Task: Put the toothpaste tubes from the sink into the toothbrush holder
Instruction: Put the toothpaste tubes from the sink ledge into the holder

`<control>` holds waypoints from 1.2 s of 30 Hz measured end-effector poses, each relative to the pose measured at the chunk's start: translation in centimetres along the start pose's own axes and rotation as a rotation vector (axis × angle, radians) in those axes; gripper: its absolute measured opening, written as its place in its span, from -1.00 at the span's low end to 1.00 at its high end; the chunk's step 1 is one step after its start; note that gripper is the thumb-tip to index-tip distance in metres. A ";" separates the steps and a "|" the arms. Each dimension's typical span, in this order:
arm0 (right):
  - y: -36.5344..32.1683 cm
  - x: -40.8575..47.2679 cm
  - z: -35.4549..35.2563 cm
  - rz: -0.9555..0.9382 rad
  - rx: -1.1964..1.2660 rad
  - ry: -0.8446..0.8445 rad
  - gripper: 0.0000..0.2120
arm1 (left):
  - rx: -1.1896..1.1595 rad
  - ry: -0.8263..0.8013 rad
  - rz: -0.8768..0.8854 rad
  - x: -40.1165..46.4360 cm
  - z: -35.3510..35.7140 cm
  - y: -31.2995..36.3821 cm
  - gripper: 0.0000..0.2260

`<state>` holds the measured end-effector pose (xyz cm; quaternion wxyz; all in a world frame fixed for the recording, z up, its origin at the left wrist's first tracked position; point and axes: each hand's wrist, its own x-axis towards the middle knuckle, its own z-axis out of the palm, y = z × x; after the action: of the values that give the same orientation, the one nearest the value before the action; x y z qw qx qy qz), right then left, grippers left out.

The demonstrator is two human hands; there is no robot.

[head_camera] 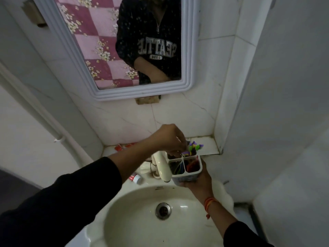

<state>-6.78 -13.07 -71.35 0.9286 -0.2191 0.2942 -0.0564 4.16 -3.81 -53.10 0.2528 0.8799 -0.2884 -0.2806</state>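
Mirror (114, 50) showed a dark top w/ "SEATTLE 1994", reversed. Right hand (197, 182) gripped the four-slot toothbrush holder (187, 169) from below, above the sink (124, 216). Left hand (170, 139) pinched something over a back slot; what, too blurred to tell. One toothpaste tube (136, 178) lay behind the forearm, label unreadable.

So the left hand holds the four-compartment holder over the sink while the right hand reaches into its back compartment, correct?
Not quite: the hands are swapped. In the head view the right hand holds the four-compartment holder over the sink, while the left hand reaches into its back compartment.
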 end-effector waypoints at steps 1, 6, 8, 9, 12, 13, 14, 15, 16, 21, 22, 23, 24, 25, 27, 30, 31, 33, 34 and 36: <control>0.1 0.1 -0.1 0.009 0.002 -0.007 -0.72 | -0.006 0.048 0.001 0.3 -0.8 -1.4 -0.89; 0.5 1.1 -0.5 0.045 0.000 0.019 -0.45 | 0.400 0.128 -0.027 1.7 -2.6 -9.6 -0.76; 0.4 1.2 -0.7 0.027 -0.010 0.004 -0.59 | 0.523 0.067 -0.056 2.5 -2.2 -12.4 -0.69; 0.5 1.2 -0.8 -0.001 -0.019 0.004 -0.68 | 0.553 0.036 -0.095 3.0 -2.0 -13.9 -0.65; 0.8 1.8 -1.4 -0.001 -0.025 -0.027 -0.61 | 0.592 -0.007 -0.129 5.1 -1.4 -17.5 -0.58; 0.9 2.0 -1.4 0.010 -0.044 -0.022 -0.56 | 0.602 -0.026 -0.121 5.8 -1.2 -18.4 -0.63; 1.1 2.3 -1.5 -0.001 -0.056 -0.004 -0.51 | 0.625 -0.048 -0.110 6.3 -1.2 -18.8 -0.68; 1.3 2.4 -1.4 -0.003 -0.070 0.013 -0.45 | 0.635 -0.070 -0.082 6.5 -1.1 -19.0 -0.68; 1.4 2.6 -1.5 -0.006 -0.083 0.020 -0.42 | 0.655 -0.083 -0.052 6.6 -1.1 -18.9 -0.64; 1.8 3.5 -2.9 -0.030 -0.046 0.065 -0.23 | 0.824 -0.039 0.101 7.0 -1.3 -18.4 -0.67; 1.8 3.5 -3.2 -0.028 -0.012 0.084 -0.17 | 0.839 -0.024 0.138 6.8 -1.5 -17.9 -0.68; 1.7 3.5 -3.2 -0.024 0.022 0.097 -0.19 | 0.829 -0.007 0.170 6.8 -1.7 -17.3 -0.67; 1.7 3.3 -3.1 -0.023 0.029 0.103 -0.28 | 0.819 0.002 0.196 6.5 -2.0 -16.6 -0.65; 1.7 3.1 -2.8 -0.015 0.028 0.104 -0.45 | 0.812 0.004 0.214 6.2 -2.4 -15.8 -0.64; 1.7 2.7 -2.1 -0.010 0.047 0.122 -0.67 | 0.804 0.011 0.233 5.5 -3.5 -13.5 -0.63; 1.7 1.7 -0.8 -0.031 0.064 0.191 -0.73 | 0.759 0.041 0.264 3.8 -4.9 -8.9 -0.63; 1.7 0.9 -0.3 -0.059 -0.056 0.223 -0.76 | 0.735 0.044 0.278 3.2 -5.2 -7.3 -0.64; 1.6 0.0 -0.9 -0.219 -0.607 0.300 -0.55 | 0.726 0.038 0.300 1.9 -5.4 -4.0 -0.70; 1.7 -0.1 -1.3 -0.294 -0.845 0.338 -0.40 | 0.746 0.020 0.305 1.3 -5.3 -2.4 -0.71; 1.7 -0.7 -1.8 -0.325 -1.000 0.299 -0.29 | 0.833 -0.050 0.313 0.5 -4.7 0.3 -0.71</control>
<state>-8.42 -12.03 -73.03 0.6385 -0.6662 0.3764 -0.0828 7.39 -2.98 -49.72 -0.0909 0.8454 -0.5124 -0.1199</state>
